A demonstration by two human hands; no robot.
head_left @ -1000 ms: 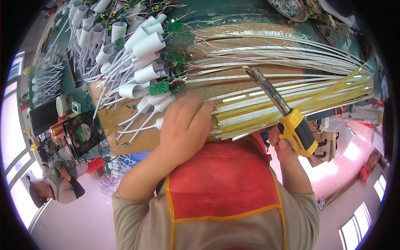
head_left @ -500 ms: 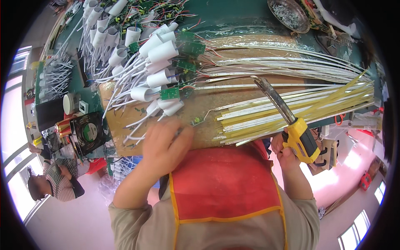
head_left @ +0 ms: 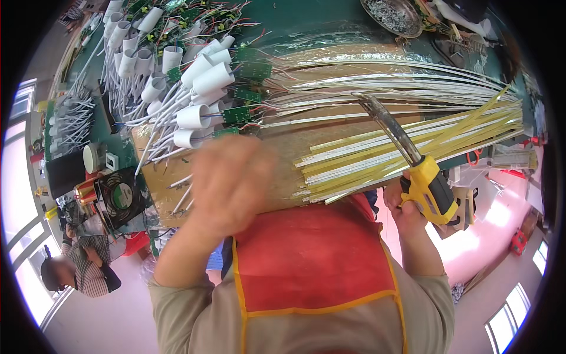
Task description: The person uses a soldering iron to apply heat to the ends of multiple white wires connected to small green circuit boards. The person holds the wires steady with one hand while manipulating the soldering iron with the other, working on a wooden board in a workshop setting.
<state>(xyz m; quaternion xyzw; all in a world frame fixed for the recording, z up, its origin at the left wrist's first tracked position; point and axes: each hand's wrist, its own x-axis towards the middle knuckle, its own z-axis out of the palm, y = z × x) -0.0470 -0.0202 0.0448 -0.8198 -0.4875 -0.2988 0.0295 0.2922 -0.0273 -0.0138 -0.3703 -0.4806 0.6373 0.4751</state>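
My left hand [head_left: 233, 183] is over the brown work board [head_left: 277, 141], smeared by motion, so its fingers and anything in them cannot be made out. Beside it lie white cylindrical caps [head_left: 191, 138] with white cables, joined to small green circuit boards [head_left: 236, 115]. In my right hand [head_left: 405, 207], held at the board's near edge, is a yellow and black soldering gun [head_left: 433, 192]; its long metal tip points up and left over the strips. Thin white LED strips [head_left: 365, 109] run right from the circuit boards. Nearer me is a bundle of yellow and white strips [head_left: 354, 171].
A black fan [head_left: 121, 197] stands left of the board. More caps, cables and circuit boards [head_left: 177, 26] are heaped at the far left. A metal bowl of scraps [head_left: 395, 17] sits at the far right. Another person [head_left: 85, 268] is at the lower left, away from my hands.
My left hand has risen slightly away from me and blurred. The small board and strip end beside it no longer show. My right hand still grips the soldering gun; the whole view has shifted slightly.
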